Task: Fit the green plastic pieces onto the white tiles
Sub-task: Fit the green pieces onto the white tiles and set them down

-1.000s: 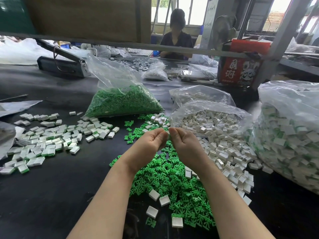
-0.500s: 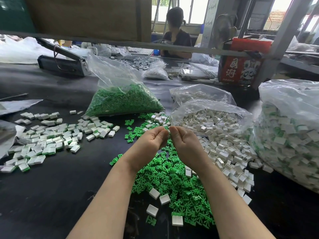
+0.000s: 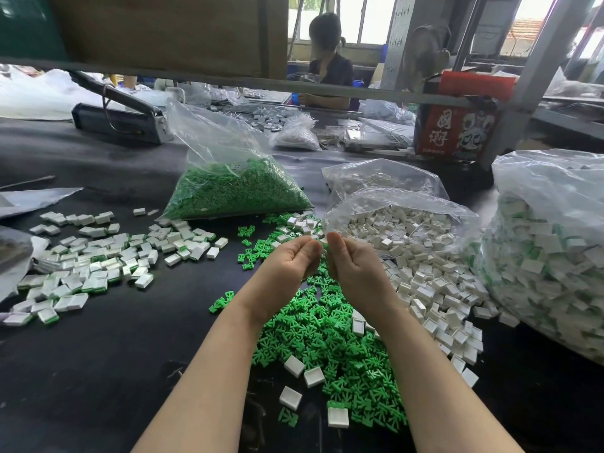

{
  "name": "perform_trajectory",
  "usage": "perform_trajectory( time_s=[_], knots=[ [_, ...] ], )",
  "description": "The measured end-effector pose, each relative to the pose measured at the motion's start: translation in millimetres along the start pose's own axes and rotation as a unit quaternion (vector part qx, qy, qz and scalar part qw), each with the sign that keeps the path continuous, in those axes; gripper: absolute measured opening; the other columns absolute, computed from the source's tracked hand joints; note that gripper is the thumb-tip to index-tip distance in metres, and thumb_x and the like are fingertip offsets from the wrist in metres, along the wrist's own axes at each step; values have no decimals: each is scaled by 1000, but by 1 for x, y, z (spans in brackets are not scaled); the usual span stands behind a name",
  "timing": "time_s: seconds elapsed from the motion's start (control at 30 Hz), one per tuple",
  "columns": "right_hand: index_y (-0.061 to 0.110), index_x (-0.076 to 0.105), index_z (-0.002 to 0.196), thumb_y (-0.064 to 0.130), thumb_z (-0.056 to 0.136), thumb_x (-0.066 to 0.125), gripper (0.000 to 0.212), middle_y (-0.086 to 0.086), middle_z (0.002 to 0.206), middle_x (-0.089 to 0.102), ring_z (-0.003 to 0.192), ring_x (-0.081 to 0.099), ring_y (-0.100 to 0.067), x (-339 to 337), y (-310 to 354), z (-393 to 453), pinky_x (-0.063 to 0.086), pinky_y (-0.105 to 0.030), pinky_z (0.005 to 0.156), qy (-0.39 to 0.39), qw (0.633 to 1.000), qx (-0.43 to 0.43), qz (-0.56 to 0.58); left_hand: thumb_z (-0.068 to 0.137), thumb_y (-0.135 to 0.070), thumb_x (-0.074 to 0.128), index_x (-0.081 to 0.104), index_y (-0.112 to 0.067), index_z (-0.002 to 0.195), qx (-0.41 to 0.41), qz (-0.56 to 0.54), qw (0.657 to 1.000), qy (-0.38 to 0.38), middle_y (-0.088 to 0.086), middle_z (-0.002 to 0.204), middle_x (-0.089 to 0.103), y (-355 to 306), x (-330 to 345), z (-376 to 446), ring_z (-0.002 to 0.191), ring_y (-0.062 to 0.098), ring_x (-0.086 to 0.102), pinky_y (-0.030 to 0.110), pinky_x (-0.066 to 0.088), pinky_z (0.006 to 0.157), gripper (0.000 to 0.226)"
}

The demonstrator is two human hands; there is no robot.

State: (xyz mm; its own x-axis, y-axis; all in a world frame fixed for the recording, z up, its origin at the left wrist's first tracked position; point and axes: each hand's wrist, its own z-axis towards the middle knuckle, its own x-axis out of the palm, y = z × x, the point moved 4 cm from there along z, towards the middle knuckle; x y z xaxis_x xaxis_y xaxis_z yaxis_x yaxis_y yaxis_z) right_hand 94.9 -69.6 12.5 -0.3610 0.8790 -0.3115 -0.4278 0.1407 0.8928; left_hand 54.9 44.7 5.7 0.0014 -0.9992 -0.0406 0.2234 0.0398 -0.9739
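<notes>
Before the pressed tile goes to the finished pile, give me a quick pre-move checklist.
1. Both hands on the piece: left hand and right hand meet fingertip to fingertip. Ok.
2. Green piece fully seated: hidden by fingers. Cannot tell.
3. Finished pile reachable at left: ok.
4. Loose green pieces in supply below the hands: ok.
5. Loose white tiles at right: ok.

A small assembly workshop — bulk bags of parts, a long black worktable, another worker opposite.
</notes>
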Motion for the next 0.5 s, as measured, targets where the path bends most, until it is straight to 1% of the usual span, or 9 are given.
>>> perform_trajectory(
  time_s=[0.07, 0.17, 0.27, 0.33, 0.43, 0.5],
  knots=[
    [18, 40, 59, 53, 91, 38, 48, 11, 48, 36, 46, 28, -9, 0, -2, 0, 24, -29, 48, 1, 1000, 3, -1, 93, -41, 48, 61, -35, 69, -6, -1, 1000, -2, -19, 63, 46, 2, -1, 0, 61, -1, 42, 12, 41, 63, 28],
    [17, 40, 60, 54, 91, 36, 48, 7, 50, 36, 46, 28, -9, 1, -2, 0, 25, -31, 50, -1, 1000, 6, -12, 93, -41, 47, 62, -36, 68, -13, -1, 1000, 3, -20, 61, 46, 4, -1, 0, 59, -2, 42, 10, 40, 60, 30],
    [17, 41, 61, 45, 98, 37, 47, 11, 48, 37, 44, 29, -4, 2, -2, -1, 27, -28, 48, -5, 1000, 7, -27, 91, -41, 47, 65, -37, 68, -23, -4, 1000, 4, -21, 61, 45, 6, -1, 0, 59, -3, 42, 10, 41, 62, 30],
    [17, 42, 62, 37, 102, 38, 45, 13, 46, 38, 44, 30, -4, 2, -2, -1, 27, -25, 47, 0, 1000, 12, -16, 93, -37, 45, 66, -39, 68, -20, -6, 1000, 10, -22, 60, 50, 5, 0, -1, 59, -7, 45, 9, 42, 63, 33],
    [16, 41, 62, 33, 104, 39, 45, 8, 51, 35, 48, 28, -10, 2, -2, -1, 25, -31, 50, 19, 999, 34, 14, 100, -27, 39, 68, -43, 70, -12, -3, 999, 38, -27, 61, 58, 2, 2, -3, 60, -12, 54, 2, 41, 59, 44],
    [17, 41, 60, 33, 104, 39, 47, 5, 52, 33, 48, 26, -12, 2, -4, -3, 23, -31, 50, 36, 998, 49, 25, 99, -30, 41, 68, -42, 73, -19, 0, 999, 43, -27, 63, 58, 2, 1, -3, 62, -10, 54, 2, 41, 60, 40]
  ],
)
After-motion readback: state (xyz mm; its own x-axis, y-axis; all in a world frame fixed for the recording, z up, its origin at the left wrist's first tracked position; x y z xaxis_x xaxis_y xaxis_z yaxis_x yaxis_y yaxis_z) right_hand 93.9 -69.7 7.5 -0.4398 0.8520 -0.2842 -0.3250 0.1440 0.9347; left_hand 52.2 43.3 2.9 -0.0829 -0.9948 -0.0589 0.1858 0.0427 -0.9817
